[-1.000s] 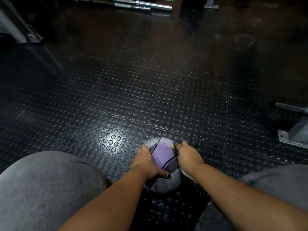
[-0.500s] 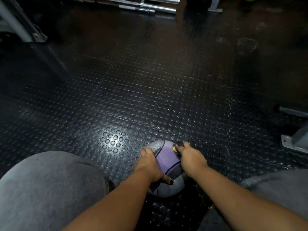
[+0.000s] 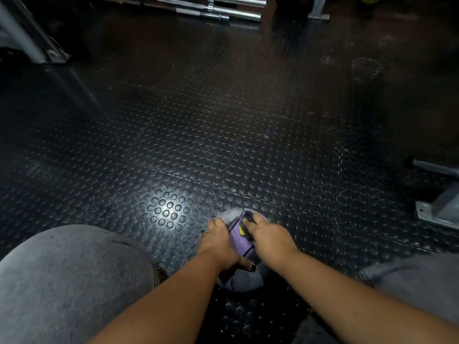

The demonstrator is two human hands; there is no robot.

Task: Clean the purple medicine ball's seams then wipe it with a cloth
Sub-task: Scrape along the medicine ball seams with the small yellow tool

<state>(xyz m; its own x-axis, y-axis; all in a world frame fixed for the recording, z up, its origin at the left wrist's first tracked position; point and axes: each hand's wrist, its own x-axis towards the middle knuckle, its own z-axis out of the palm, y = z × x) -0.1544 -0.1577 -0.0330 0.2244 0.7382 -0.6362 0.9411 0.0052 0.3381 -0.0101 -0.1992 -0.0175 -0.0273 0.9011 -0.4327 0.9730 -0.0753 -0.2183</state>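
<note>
The purple and grey medicine ball (image 3: 239, 242) lies on the studded floor between my knees. My left hand (image 3: 219, 242) grips its left side, with the thumb laid across the lower front. My right hand (image 3: 267, 238) sits on the ball's upper right and pinches a small dark tool with a yellow part (image 3: 241, 230), pressed against the ball near a dark seam. Both hands hide much of the ball. No cloth is in view.
Black studded rubber floor (image 3: 223, 135) stretches ahead. Chrome barbells (image 3: 218, 14) lie at the far edge. A metal post (image 3: 29, 43) stands at the far left, and a metal frame foot (image 3: 437, 214) at the right. My grey-clad knees (image 3: 74, 281) flank the ball.
The ball has turned, bringing a grey panel up at its top left. My right hand with the tool has slid farther over the top. My left hand keeps its hold.
</note>
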